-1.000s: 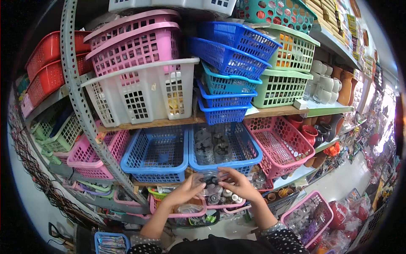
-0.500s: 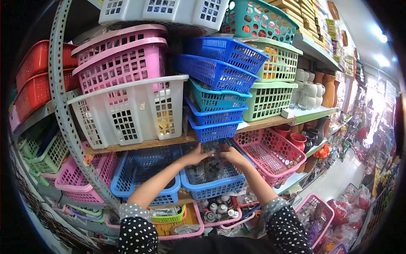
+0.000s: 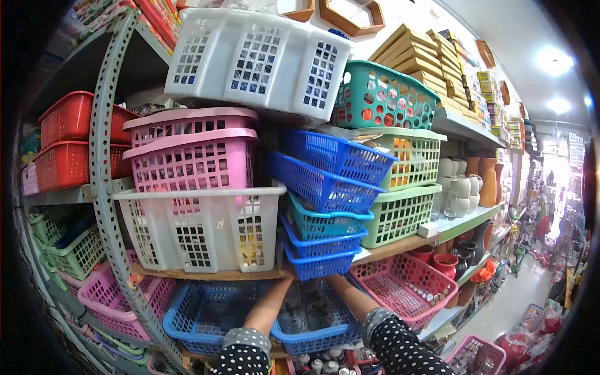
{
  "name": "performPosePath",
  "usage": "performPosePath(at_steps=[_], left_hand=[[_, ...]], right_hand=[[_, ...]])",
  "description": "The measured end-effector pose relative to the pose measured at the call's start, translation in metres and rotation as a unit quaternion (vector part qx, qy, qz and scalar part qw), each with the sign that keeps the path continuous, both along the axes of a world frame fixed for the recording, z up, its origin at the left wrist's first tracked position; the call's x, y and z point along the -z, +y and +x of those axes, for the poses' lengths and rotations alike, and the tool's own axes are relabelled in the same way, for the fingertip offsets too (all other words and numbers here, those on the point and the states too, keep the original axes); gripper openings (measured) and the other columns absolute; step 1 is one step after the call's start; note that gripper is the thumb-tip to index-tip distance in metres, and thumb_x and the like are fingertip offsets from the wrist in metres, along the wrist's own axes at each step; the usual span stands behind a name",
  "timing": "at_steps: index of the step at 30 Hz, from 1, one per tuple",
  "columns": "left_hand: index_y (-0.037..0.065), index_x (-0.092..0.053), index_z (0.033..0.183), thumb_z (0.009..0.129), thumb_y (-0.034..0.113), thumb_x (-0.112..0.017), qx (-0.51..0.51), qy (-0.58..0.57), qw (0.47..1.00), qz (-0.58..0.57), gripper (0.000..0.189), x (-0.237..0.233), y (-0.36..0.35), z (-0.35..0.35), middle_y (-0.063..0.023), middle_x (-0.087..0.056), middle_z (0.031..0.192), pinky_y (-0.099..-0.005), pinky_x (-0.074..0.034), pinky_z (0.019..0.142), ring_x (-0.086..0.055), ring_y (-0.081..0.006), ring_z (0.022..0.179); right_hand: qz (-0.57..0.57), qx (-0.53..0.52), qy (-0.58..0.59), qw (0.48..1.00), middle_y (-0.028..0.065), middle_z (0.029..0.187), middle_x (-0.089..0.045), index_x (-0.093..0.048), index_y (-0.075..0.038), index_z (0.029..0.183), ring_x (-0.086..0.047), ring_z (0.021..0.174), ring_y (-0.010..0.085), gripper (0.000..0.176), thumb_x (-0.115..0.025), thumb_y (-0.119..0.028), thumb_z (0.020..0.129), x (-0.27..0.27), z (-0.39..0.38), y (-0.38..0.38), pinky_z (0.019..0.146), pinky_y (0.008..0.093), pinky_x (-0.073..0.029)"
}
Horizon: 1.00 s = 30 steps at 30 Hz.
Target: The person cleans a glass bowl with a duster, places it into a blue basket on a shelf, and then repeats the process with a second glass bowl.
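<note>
Both arms reach up into the blue basket [image 3: 315,340]. The left arm [image 3: 269,309] goes in on the basket's left side and the right arm [image 3: 351,299] on its right side. Both have black sleeves with white dots.

The left hand and the right hand are hidden. They are deep in the back of the blue basket, behind the wood shelf [image 3: 206,274] that runs just above it. I cannot tell if the fingers are wide, narrow or holding something.

Clear packs [image 3: 299,317] with dark round things lie inside the blue basket, between the two arms.

A second ago the hands were low, in front of the blue basket, and held one clear pack between them. Half a second ago they were up at the basket's back edge and could be seen. Now they have gone further in and are out of sight. The camera has also tipped up, so more of the high shelves shows.

Right above the blue basket sits a stack of small blue baskets [image 3: 322,250]. Above it to the left is a white basket [image 3: 200,231]. Just to its right is a pink basket [image 3: 406,287].
</note>
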<state>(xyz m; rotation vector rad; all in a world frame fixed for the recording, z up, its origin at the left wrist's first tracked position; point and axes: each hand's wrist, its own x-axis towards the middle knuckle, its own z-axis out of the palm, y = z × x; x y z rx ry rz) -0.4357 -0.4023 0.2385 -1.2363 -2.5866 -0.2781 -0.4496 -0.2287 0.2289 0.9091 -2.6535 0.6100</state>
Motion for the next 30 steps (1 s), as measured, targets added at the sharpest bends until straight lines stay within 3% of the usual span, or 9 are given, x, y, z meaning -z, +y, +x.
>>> performPosePath(at_steps=[9,13,15,17,19,23,25,28,30], left_hand=[[-0.002,-0.044,0.122,0.085,0.039,-0.058,-0.012,0.023,1.0,-0.014,0.057,0.016,0.008,0.016,-0.0172,-0.047,0.126,-0.0405,-0.036,0.097,-0.045,-0.031,0.117],[-0.001,-0.046,0.12,0.085,0.038,-0.057,-0.007,0.024,0.999,-0.026,0.055,0.014,0.006,0.018,-0.0175,-0.047,0.126,-0.0412,-0.035,0.097,-0.044,-0.0315,0.117],[-0.001,-0.047,0.12,0.085,0.038,-0.057,-0.003,0.03,0.999,-0.03,0.054,0.029,0.012,0.028,-0.0177,-0.047,0.126,-0.0415,-0.035,0.098,-0.044,-0.0317,0.117],[-0.001,-0.048,0.119,0.085,0.038,-0.057,0.0,0.041,0.999,-0.033,0.053,0.039,0.021,0.038,-0.0178,-0.047,0.126,-0.0418,-0.035,0.098,-0.044,-0.0319,0.117],[0.001,-0.047,0.12,0.086,0.039,-0.054,0.007,-0.011,1.0,-0.017,0.051,0.029,0.014,0.105,-0.0191,-0.049,0.124,-0.0437,-0.034,0.098,-0.043,-0.0329,0.119],[0.007,-0.049,0.123,0.087,0.04,-0.053,0.103,0.03,0.994,-0.004,0.049,0.013,0.004,0.232,-0.0134,-0.051,0.124,-0.0418,-0.034,0.097,-0.045,-0.0272,0.119],[0.008,-0.052,0.12,0.086,0.04,-0.054,0.125,-0.014,0.991,0.053,0.047,0.024,0.005,0.27,-0.012,-0.054,0.121,-0.0407,-0.036,0.095,-0.049,-0.0272,0.114],[0.007,-0.054,0.117,0.085,0.033,-0.057,0.112,-0.12,0.975,0.148,0.041,0.055,0.018,0.308,-0.0133,-0.059,0.112,-0.0401,-0.039,0.09,-0.054,-0.0291,0.105],[0.006,-0.055,0.114,0.084,0.031,-0.058,0.099,-0.19,0.961,0.177,0.038,0.084,0.034,0.321,-0.015,-0.059,0.11,-0.0389,-0.042,0.087,-0.055,-0.031,0.101]], right_hand=[[0.126,0.027,0.083,0.988,0.0163,0.12,-0.055,-0.057,-0.01,0.116,-0.049,0.113,0.0299,0.049,-0.063,-0.03,0.072,0.018,-0.046,0.005,0.098,0.0404,-0.037],[0.179,0.041,0.108,0.977,0.0184,0.119,-0.055,-0.058,-0.011,0.115,-0.049,0.113,0.0322,0.048,-0.063,-0.03,0.071,0.085,-0.035,0.03,0.098,0.0421,-0.037],[0.167,0.025,-0.084,0.982,0.0206,0.122,-0.053,-0.054,-0.011,0.12,-0.048,0.115,0.0343,0.047,-0.06,-0.026,0.075,0.077,-0.012,0.037,0.098,0.0425,-0.037],[0.205,0.07,-0.161,0.963,0.0229,0.121,-0.052,-0.049,-0.007,0.124,-0.049,0.113,0.0364,0.053,-0.061,-0.028,0.077,0.029,0.083,0.032,0.096,0.0429,-0.038],[0.135,0.009,-0.077,0.988,0.0235,0.112,-0.056,-0.049,-0.001,0.121,-0.055,0.104,0.0346,0.051,-0.054,-0.035,0.084,0.01,0.16,0.045,0.091,0.0423,-0.042],[0.09,-0.061,-0.042,0.993,0.0234,0.119,-0.051,-0.043,-0.002,0.127,-0.052,0.109,0.0351,0.057,-0.055,-0.04,0.085,0.009,0.296,0.072,0.09,0.042,-0.042],[0.061,-0.088,-0.149,0.983,0.0212,0.12,-0.05,-0.039,-0.003,0.132,-0.049,0.11,0.0338,0.058,-0.056,-0.035,0.087,0.009,0.343,0.083,0.093,0.0376,-0.04],[-0.029,-0.067,-0.186,0.98,0.0236,0.119,-0.052,-0.033,-0.005,0.136,-0.051,0.108,0.0364,0.063,-0.057,-0.035,0.085,0.051,0.395,0.103,0.092,0.0391,-0.041],[-0.053,0.032,-0.26,0.964,0.0245,0.118,-0.053,-0.035,-0.004,0.134,-0.052,0.107,0.0356,0.061,-0.055,-0.038,0.087,0.064,0.429,0.113,0.091,0.0379,-0.041]])
